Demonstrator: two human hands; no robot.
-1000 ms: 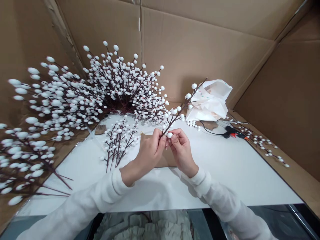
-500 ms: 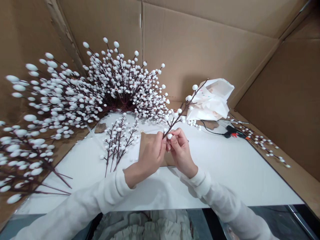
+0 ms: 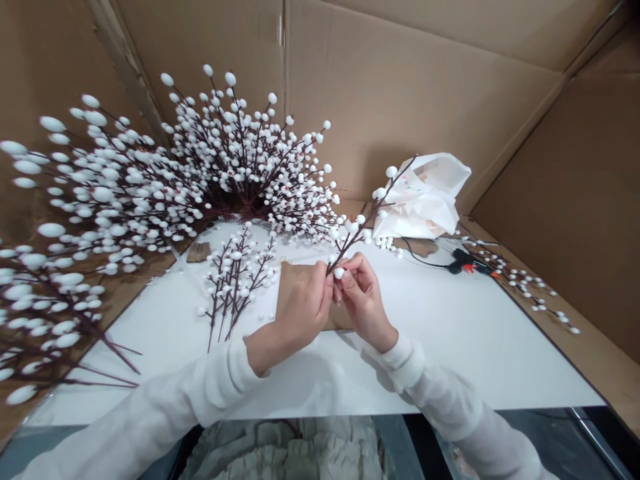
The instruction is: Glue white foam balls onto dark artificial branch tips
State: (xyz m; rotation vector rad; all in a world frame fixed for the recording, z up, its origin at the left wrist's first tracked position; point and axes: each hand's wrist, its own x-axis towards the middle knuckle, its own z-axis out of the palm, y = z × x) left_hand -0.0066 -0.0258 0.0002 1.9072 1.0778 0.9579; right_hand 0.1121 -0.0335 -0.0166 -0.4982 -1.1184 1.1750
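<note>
A dark brown artificial berry branch with a few white berries slants up and to the right over the table's middle. Its lower part is gripped by my left hand, fingers wrapped round the stem. My right hand is closed close beside it, thumb and fingers pinching a white berry near the stem. Whether that berry is joined to the branch cannot be made out. Beneath both hands lies a brown cardboard piece. Several finished-looking berry branches lie left of it on the white board.
Big bunches of white-berried branches fill the back left, with more stems at the left edge. A white plastic bag and loose berries sit behind. On the right are a black glue gun and berry sprigs. Cardboard walls enclose the table.
Both hands keep the same hold on the branch and berry, almost still. The view has shifted very slightly, so the left-hand bunches sit a little further left.
</note>
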